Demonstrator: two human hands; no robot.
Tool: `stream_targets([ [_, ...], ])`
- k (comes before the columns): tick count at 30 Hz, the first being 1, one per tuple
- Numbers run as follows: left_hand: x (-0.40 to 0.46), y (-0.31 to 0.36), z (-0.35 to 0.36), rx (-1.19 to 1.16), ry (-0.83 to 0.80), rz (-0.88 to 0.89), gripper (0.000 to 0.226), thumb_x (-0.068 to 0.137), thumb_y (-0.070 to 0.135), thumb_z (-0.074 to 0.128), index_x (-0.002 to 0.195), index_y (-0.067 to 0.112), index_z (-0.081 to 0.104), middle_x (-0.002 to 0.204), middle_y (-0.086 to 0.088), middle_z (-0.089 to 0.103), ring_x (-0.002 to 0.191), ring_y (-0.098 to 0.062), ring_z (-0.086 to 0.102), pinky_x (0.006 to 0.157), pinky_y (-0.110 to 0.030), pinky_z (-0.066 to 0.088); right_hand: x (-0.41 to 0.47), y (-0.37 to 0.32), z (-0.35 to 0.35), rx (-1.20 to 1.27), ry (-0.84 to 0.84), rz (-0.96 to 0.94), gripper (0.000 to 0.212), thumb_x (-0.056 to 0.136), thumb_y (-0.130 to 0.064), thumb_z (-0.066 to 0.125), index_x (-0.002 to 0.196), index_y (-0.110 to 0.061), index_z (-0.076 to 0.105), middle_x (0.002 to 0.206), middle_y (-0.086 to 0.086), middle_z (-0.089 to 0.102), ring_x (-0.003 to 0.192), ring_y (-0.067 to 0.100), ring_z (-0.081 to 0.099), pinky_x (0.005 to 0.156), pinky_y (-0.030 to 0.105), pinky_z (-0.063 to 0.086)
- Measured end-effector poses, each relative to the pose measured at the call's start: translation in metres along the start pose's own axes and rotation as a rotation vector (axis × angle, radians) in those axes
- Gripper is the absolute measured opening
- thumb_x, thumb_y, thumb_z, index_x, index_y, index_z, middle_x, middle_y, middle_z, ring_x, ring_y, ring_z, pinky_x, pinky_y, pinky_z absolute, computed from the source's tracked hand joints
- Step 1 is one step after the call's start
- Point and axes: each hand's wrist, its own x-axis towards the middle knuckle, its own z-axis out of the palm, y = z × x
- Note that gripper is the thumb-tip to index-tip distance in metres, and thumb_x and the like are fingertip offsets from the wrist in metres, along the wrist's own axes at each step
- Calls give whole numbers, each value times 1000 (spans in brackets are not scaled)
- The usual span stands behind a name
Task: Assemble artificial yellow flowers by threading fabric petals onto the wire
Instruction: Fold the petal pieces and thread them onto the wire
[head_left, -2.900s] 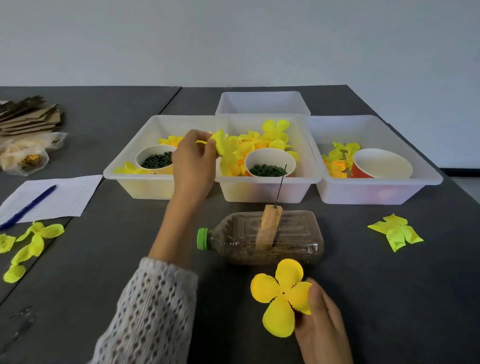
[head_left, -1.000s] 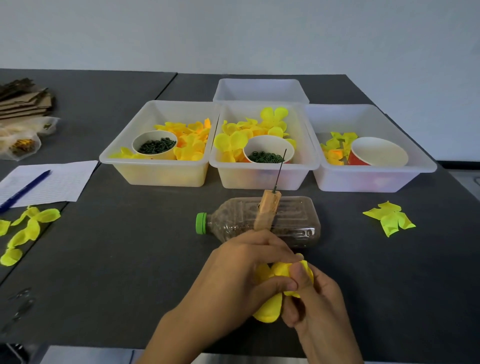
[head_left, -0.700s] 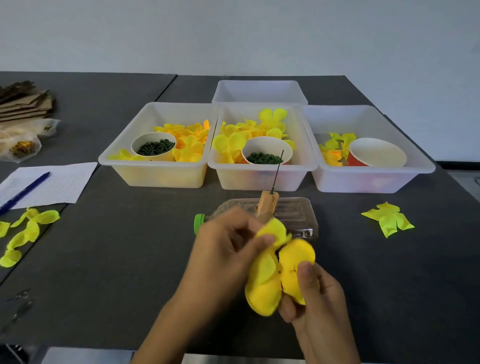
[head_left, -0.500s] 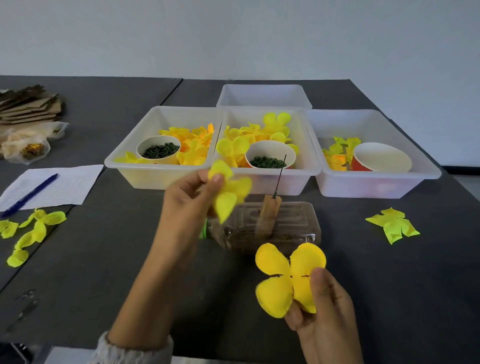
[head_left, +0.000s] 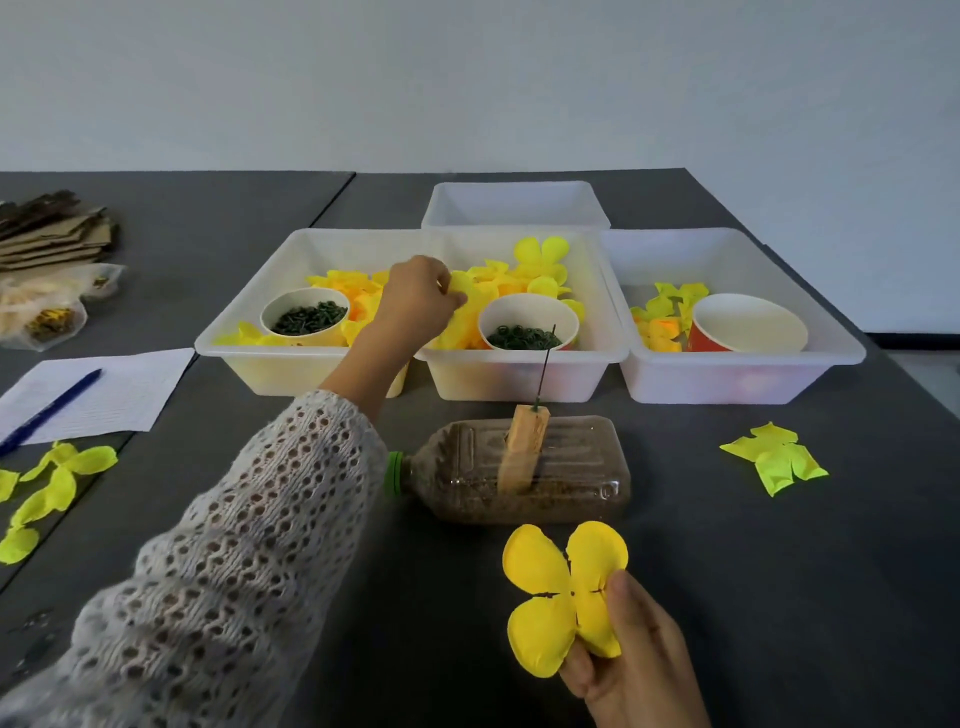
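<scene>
- The dark grey surface (head_left: 208, 499) carries everything in front of me.
- Three translucent white plastic bins stand in a row: the left bin (head_left: 249, 338), the middle bin (head_left: 519, 374) and the right bin (head_left: 737, 379), rims touching; a fourth bin of the same kind (head_left: 514, 208) sits just behind the middle one.
- A clear plastic bottle with a green cap (head_left: 519, 473) lies on its side near me, filled with brown grains; a small wooden block (head_left: 522, 447) rises from it, and a thin dark wire (head_left: 545, 364) stands upright out of the block, bare.
- My left hand (head_left: 415, 301), in a white knitted sleeve (head_left: 234, 561), reaches over the boundary of the left and middle bins; its fingers are curled and pinch a yellow fabric petal piece (head_left: 460, 286) above the heap of yellow petals (head_left: 535, 275) in the middle bin.
- My right hand (head_left: 639, 660) holds a four-lobed yellow fabric petal (head_left: 550, 597) near the bottle, thumb pressed on its face with fingers behind.
- White paper cups of dark green rings sit in the left bin (head_left: 306, 317) and the middle bin (head_left: 524, 332).
- A yellow-green petal piece (head_left: 774, 457) lies to the right.
</scene>
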Motion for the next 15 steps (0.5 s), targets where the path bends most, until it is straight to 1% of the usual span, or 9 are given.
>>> stream_targets([
  [2,0,-3,7,4,-26,-41,31,88,22,73,108,2,62,109,-20,67,95,-35,62,80,-38,50,0,-1,-2,1,25,10,37,70,-36,59,86,-6,74,87,28,52,39,24,42,35,25,38],
  [4,-3,-2,13,26,-22,-38,50,86,20,74,128,5,52,114,-24,63,103,-38,61,77,-38,46,0,-3,-3,-5,46,14,37,70,-35,59,87,-5,72,81,27,52,39,24,43,35,25,39],
  [6,-6,-1,18,36,8,2,65,85,16,75,138,7,39,118,-26,58,106,-41,57,76,-39,42,-1,-4,-3,-9,57,16,36,70,-34,58,87,-5,71,77,26,51,40,25,44,34,25,40],
  [7,-8,0,19,46,33,25,67,86,15,75,140,8,36,123,-25,54,108,-41,55,80,-41,42,-2,-4,-3,-11,60,19,37,70,-34,58,89,-5,70,76,26,52,42,26,44,35,25,40],
  [8,-9,0,19,71,64,44,66,87,15,73,141,9,36,128,-24,48,112,-41,51,85,-43,41,-3,-5,-2,-12,61,22,38,70,-34,58,92,-5,68,76,25,52,43,26,44,35,25,40],
  [10,-14,0,15,137,139,64,54,91,19,67,139,10,43,131,-20,43,120,-40,42,93,-41,36,-4,-5,-1,-11,61,22,41,71,-34,57,97,-3,66,71,23,51,41,25,43,35,25,39],
  [12,-22,2,4,133,199,66,41,95,22,60,134,11,51,129,-17,45,122,-36,38,95,-36,32,-6,-5,-1,2,54,12,41,73,-34,55,98,-3,65,68,22,50,38,24,42,34,25,37],
  [14,-36,6,-9,50,230,109,32,97,21,57,127,13,58,123,-14,51,116,-31,44,93,-31,35,-7,-4,-1,18,33,-12,41,75,-33,52,97,-2,66,70,23,53,42,24,44,35,27,38],
  [15,-47,10,-17,-12,227,149,27,97,20,57,123,14,61,118,-10,55,109,-25,51,89,-26,39,-7,-4,-1,28,16,-21,40,76,-33,52,96,-2,66,73,23,57,47,26,47,37,29,40],
])
